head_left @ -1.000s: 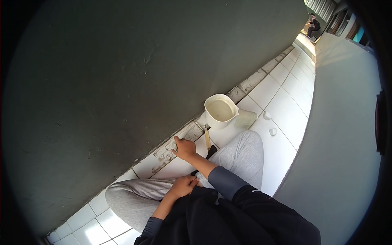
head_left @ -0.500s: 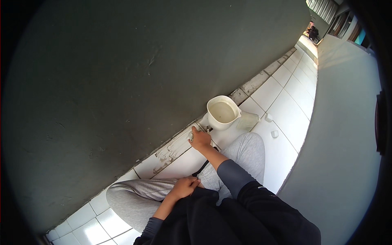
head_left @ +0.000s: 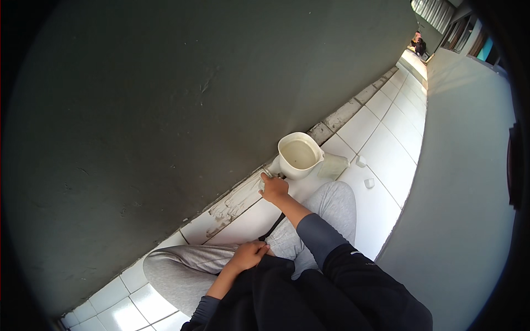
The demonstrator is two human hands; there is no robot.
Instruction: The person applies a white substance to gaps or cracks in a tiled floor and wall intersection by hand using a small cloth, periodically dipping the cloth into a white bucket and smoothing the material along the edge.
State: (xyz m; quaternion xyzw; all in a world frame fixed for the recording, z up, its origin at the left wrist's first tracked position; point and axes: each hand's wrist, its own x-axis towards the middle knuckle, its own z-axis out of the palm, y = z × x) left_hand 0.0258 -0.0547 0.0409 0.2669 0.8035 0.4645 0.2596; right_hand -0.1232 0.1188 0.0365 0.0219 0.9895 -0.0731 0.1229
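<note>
My right hand (head_left: 275, 189) reaches down to the strip of white tile (head_left: 229, 208) along the foot of the dark wall. Its fingers are bent around something small and pale, mostly hidden by the hand, held against the tile. Grey smears mark that strip to the left of the hand. Just beyond the hand stands a white plastic tub (head_left: 284, 168) with a lip at one corner and liquid inside. My left hand (head_left: 249, 255) rests in my lap, its fingers curled together with nothing visible in them.
A pale greenish, flat piece (head_left: 333, 166) lies beside the tub. Two small white pieces (head_left: 361, 161) (head_left: 369, 182) sit on the floor to its right. A dark wall (head_left: 165, 110) rises ahead, a grey wall (head_left: 464, 165) on the right. Far down the passage is a person (head_left: 420, 46).
My right hand has shifted slightly along the tile toward the tub. My left hand stays in my lap. The whole view has tilted a little.
</note>
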